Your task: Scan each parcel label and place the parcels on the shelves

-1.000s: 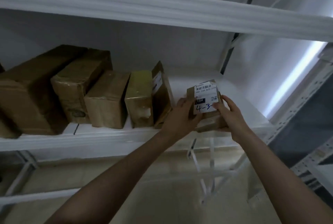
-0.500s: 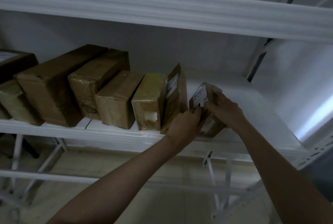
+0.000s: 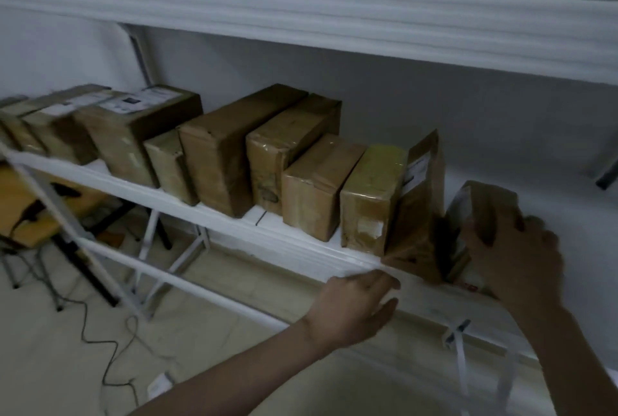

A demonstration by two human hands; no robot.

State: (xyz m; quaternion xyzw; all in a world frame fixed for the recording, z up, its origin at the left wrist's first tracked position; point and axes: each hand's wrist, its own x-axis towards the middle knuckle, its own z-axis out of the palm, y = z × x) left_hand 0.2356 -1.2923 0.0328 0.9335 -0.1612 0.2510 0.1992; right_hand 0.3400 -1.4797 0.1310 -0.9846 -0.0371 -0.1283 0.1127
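While reaching up from the lower edge of the view, the left hand [image 3: 354, 307] is hovering just below the front lip of the shelf [image 3: 234, 225], fingers loosely spread and relaxed, gripping nothing; the fingertips are lying close to the lip, though whether they are touching it cannot be told.

Right hand [image 3: 516, 258]: resting against the small parcel [image 3: 481, 205] at the right end of the shelf, thumb lying along the parcel's near face and fingers [image 3: 538, 231] curling round its right side and top. The grip is partly blurred, so how tightly the fingers are closing cannot be told.

Small parcel: brown, standing upright on the shelf board near the front edge, with a pale label on its left face (print unreadable). It is sitting just beside the thin brown packet [image 3: 421, 201], which is leaning with its labelled side turned toward the parcel.

Row of boxes continuing leftward from the packet, all standing on the same shelf: a yellowish taped box [image 3: 371, 201], then a lower brown box [image 3: 317, 188], a taller taped box [image 3: 287, 151], a long dark box [image 3: 227, 154], a small box [image 3: 169, 168], and a large labelled box [image 3: 137, 128], with further blurred boxes at the far left.

Upper shelf beam [image 3: 334, 20]: running across above the row.

Below the shelf, black cables [image 3: 110, 348] are trailing over the pale floor.
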